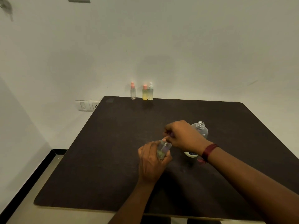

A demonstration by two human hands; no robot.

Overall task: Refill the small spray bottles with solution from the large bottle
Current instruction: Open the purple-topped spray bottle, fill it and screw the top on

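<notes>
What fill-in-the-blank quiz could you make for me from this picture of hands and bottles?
By the wall stand ___ small spray bottles.
The middle bottle holds ___ liquid.
The large bottle behind the right hand has ___ cap on.
A red band circles the ___ wrist.
Missing words: three, yellow, no, right.

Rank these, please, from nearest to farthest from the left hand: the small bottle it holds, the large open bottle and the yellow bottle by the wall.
1. The small bottle, gripped in the left hand.
2. The large open bottle, rightward, behind the right hand.
3. The yellow bottle, at the table's far edge.
</notes>
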